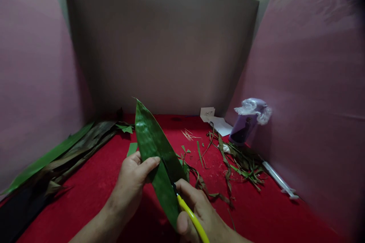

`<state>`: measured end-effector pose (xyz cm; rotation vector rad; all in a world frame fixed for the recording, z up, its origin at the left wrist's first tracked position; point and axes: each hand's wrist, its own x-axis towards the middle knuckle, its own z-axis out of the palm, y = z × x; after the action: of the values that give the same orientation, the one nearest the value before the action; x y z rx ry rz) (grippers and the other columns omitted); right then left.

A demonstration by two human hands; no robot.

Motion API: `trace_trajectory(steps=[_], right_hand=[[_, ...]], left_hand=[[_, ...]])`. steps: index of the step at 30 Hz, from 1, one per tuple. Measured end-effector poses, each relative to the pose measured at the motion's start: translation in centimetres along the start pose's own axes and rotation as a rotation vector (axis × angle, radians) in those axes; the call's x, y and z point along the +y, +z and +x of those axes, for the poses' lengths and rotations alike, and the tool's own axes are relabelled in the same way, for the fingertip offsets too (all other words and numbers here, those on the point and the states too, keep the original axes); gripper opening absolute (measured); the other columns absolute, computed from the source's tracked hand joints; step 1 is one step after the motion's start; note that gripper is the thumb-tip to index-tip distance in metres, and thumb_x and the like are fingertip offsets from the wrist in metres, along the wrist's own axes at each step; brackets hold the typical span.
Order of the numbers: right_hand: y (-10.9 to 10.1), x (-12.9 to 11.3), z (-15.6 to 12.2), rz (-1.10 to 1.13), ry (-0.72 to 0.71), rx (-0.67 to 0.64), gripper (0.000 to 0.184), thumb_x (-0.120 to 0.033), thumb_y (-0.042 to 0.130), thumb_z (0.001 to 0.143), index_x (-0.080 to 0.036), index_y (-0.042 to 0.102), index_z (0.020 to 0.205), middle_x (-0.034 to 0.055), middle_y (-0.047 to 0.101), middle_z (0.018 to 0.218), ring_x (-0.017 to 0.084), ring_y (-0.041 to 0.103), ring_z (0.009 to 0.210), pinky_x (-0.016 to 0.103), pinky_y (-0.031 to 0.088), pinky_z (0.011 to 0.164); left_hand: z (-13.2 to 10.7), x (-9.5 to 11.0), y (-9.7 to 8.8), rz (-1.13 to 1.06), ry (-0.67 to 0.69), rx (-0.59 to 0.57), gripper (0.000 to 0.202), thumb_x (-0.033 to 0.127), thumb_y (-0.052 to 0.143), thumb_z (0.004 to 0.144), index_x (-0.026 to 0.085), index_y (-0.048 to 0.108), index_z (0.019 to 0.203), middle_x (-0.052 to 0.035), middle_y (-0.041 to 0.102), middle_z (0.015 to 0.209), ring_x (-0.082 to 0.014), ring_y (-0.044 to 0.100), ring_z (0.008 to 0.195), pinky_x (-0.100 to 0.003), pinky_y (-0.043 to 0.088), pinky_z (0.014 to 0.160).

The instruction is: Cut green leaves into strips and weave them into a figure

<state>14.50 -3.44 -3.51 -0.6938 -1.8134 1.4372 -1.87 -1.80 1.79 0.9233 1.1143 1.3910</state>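
Observation:
A broad, pointed green leaf [152,131] stands slanted in front of me, its tip up and to the left. My left hand [134,174] pinches it at the left edge, thumb on the front face. Yellow-handled scissors [191,214] are gripped in my right hand [199,207]. Their dark blades lie along the middle of the leaf, where a slit runs up from the lower part close to my left thumb. The leaf's lower end and part of the scissors are covered by my right hand.
On the red cloth [94,197], long leaves, green and dried [76,146], lie at left. Thin sticks [189,135], white paper [221,126] and leaf scraps [245,163] lie beyond and to the right. A purple container [245,125] with plastic wrap and a syringe [279,179] are by the right wall.

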Motion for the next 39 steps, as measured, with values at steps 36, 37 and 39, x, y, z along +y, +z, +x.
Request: trace_trajectory(steps=[36, 37, 39], right_hand=[[0.4, 0.0, 0.1, 0.078, 0.025, 0.046, 0.066, -0.077, 0.053, 0.063, -0.017, 0.048, 0.092, -0.0061, 0.041, 0.058, 0.006, 0.036, 0.045, 0.017, 0.031, 0.040], [0.4, 0.2, 0.2, 0.073, 0.020, 0.060, 0.066, -0.077, 0.054, 0.062, -0.017, 0.048, 0.089, -0.0064, 0.040, 0.057, 0.005, 0.035, 0.045, 0.017, 0.030, 0.040], [0.4, 0.6, 0.1, 0.057, 0.006, 0.092, 0.062, -0.075, 0.056, 0.063, -0.017, 0.049, 0.085, -0.0068, 0.038, 0.056, 0.005, 0.031, 0.047, 0.017, 0.026, 0.041]], left_hand=[[0.0, 0.0, -0.1, 0.029, -0.037, -0.168, 0.016, 0.025, 0.065, 0.074, 0.013, 0.063, 0.084, -0.0066, 0.071, 0.071, -0.0191, 0.064, 0.060, -0.030, 0.051, 0.058], [0.1, -0.1, -0.2, 0.030, -0.036, -0.169, 0.017, 0.026, 0.065, 0.074, 0.013, 0.063, 0.084, -0.0069, 0.071, 0.072, -0.0190, 0.064, 0.060, -0.029, 0.051, 0.057], [0.1, -0.2, -0.2, 0.034, -0.032, -0.172, 0.016, 0.027, 0.065, 0.073, 0.013, 0.063, 0.082, -0.0072, 0.071, 0.072, -0.0184, 0.063, 0.060, -0.028, 0.050, 0.056]])
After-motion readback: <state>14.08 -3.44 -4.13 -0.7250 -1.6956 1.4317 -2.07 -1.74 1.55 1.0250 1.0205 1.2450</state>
